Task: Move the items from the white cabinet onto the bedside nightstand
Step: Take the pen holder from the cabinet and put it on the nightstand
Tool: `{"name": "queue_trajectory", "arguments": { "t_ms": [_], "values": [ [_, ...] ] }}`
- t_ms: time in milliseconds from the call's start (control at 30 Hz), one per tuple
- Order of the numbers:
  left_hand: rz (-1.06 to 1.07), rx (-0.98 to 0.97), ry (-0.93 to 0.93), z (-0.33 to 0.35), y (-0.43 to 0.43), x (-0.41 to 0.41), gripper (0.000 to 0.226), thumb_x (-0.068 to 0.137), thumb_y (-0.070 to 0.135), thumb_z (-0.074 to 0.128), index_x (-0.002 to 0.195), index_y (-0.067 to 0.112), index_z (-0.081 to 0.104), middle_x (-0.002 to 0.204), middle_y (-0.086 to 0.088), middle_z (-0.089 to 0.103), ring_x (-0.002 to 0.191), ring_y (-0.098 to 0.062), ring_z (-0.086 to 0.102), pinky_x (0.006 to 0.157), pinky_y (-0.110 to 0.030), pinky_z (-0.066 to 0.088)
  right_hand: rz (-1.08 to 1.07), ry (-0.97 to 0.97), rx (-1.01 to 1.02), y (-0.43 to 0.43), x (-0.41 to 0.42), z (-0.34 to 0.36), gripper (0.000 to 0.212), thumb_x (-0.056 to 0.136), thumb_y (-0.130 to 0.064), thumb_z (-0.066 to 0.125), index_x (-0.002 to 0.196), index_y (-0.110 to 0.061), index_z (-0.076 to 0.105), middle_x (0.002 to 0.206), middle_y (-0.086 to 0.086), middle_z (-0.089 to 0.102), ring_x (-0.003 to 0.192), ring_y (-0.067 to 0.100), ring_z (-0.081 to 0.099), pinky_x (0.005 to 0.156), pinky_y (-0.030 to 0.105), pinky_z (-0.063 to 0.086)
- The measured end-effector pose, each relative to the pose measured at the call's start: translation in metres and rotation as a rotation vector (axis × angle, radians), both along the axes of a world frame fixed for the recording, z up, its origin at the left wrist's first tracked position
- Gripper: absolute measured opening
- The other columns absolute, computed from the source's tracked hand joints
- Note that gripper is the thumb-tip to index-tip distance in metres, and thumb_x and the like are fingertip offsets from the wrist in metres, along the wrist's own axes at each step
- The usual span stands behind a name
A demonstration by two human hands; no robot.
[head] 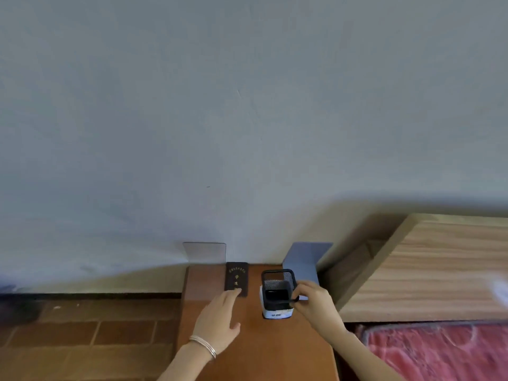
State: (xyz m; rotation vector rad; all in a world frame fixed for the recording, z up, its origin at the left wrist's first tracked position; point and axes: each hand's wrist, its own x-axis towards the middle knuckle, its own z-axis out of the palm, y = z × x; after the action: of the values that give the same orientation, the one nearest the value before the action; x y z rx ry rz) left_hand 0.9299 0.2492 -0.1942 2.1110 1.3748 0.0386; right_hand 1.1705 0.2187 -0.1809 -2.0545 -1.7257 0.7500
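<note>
Brown wood nightstand [255, 350]: set against the pale wall, between the tiled floor [82, 331] on the left and the bed [428, 270] on the right.
Booklet [236, 277]: dark cover with gold characters – lying flat at the back of the nightstand top.
Left hand [220, 320]: palm down and spread flat, gripping nothing; fingertips just reaching the booklet's near edge; silver bangles [203, 345] at the wrist.
Mesh pen cup [277, 287]: black, upright, sitting on a small white box [275, 312] right of the booklet.
Right hand [313, 301]: fingers pinched on the cup's near right rim.
Bookends [204, 253]: two grey metal ones – standing at the back edge by the wall, the second [305, 262] just behind the cup.
Bed: light wood headboard, red cover [434, 350] below.
</note>
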Motion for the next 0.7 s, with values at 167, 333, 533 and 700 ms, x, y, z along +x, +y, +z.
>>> {"name": "queue_trajectory", "arguments": {
  "t_ms": [167,333,533,700],
  "values": [
    [-0.147,-0.125,0.348,-0.106,-0.033,0.011,0.086,0.087,0.048,0.053,0.149,0.023,-0.001,0.157,0.003,-0.005,0.143,-0.021,-0.001,0.116,-0.038,0.008,0.046,-0.046,0.024,0.041,0.012,-0.079,0.008,0.075,-0.001,0.067,0.077,-0.008,0.065,0.094,0.000,0.062,0.082,0.013,0.057,0.061,0.004,0.035],
    [-0.116,-0.259,0.454,-0.168,-0.057,0.026,0.112,0.075,0.058,0.064,0.144,0.026,-0.018,0.149,0.004,-0.031,0.138,-0.027,-0.024,0.112,-0.052,0.002,0.034,-0.031,0.061,0.060,0.011,-0.121,0.007,0.075,0.001,0.067,0.080,-0.004,0.066,0.100,0.007,0.064,0.079,0.016,0.056,0.064,0.019,0.043],
    [-0.041,-0.219,0.454,-0.189,-0.066,0.029,0.123,0.067,0.059,0.070,0.132,0.031,-0.031,0.140,0.008,-0.041,0.129,-0.025,-0.034,0.111,-0.055,-0.001,0.002,-0.009,0.099,0.065,0.012,-0.141,0.007,0.076,0.003,0.066,0.080,-0.003,0.066,0.103,0.011,0.062,0.079,0.024,0.060,0.067,0.030,0.050],
    [-0.024,-0.206,0.444,-0.190,-0.065,0.029,0.124,0.066,0.058,0.071,0.133,0.033,-0.030,0.143,0.009,-0.039,0.137,-0.026,-0.027,0.111,-0.053,-0.001,-0.049,0.032,0.105,0.070,0.010,-0.148,0.006,0.076,0.001,0.067,0.079,-0.004,0.066,0.104,0.010,0.061,0.076,0.020,0.058,0.072,0.036,0.053]
  ]
}}
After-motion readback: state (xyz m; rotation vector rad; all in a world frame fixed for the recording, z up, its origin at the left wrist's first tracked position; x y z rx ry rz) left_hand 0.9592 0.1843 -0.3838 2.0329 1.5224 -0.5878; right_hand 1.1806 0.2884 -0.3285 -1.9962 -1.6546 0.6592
